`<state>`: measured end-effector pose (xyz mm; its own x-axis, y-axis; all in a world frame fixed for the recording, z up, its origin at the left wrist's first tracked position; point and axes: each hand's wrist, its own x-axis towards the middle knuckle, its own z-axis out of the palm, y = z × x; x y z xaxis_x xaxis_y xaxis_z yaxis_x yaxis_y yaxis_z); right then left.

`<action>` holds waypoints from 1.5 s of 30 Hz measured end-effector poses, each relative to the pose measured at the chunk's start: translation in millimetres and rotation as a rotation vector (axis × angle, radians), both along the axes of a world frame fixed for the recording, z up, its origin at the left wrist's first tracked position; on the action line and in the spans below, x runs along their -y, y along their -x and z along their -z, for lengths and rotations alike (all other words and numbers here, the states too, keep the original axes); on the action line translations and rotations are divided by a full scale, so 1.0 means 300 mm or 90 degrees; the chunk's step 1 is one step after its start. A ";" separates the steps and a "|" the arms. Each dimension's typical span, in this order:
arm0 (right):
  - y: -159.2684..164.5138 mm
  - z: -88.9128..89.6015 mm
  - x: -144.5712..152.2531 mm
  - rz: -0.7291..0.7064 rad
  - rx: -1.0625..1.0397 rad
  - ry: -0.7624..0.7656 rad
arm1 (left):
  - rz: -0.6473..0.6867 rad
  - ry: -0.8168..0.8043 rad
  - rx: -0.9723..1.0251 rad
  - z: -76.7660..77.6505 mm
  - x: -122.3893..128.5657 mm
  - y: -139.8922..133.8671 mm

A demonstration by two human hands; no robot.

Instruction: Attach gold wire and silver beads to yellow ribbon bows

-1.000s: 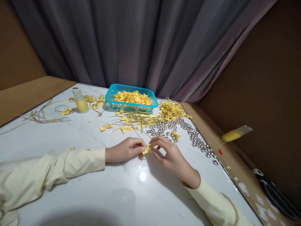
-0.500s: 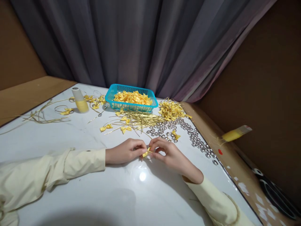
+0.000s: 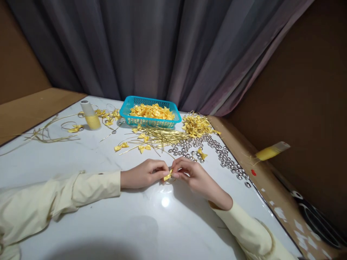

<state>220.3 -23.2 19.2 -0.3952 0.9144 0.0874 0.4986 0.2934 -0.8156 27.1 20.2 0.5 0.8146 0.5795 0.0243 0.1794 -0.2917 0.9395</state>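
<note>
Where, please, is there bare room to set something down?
The table is mostly bare between left sleeve and right sleeve, and beyond the left sleeve toward the yellow spool. Crowded: around the teal basket, gold wires and silver beads.

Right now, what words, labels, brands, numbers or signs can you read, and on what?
No readable text anywhere in view.
Held yellow bow: no lettering shows.
Teal basket: no lettering shows.
Standing yellow-banded cone: any print too small to read.
Red mark: no letter discernible.
</note>
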 end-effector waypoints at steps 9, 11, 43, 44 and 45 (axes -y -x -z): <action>0.012 0.001 0.010 0.015 0.032 -0.043 | 0.010 -0.049 -0.027 -0.005 -0.003 -0.001; 0.014 0.000 0.010 0.011 0.042 -0.055 | 0.009 -0.059 -0.034 -0.004 -0.004 -0.001; -0.002 -0.005 0.001 0.034 0.013 0.030 | -0.059 -0.043 -0.029 0.015 -0.005 -0.003; -0.003 -0.001 -0.003 0.037 -0.004 0.058 | -0.072 -0.015 -0.019 0.020 -0.006 -0.004; -0.004 0.004 -0.007 0.037 -0.017 0.081 | -0.084 0.012 -0.008 0.024 -0.007 -0.006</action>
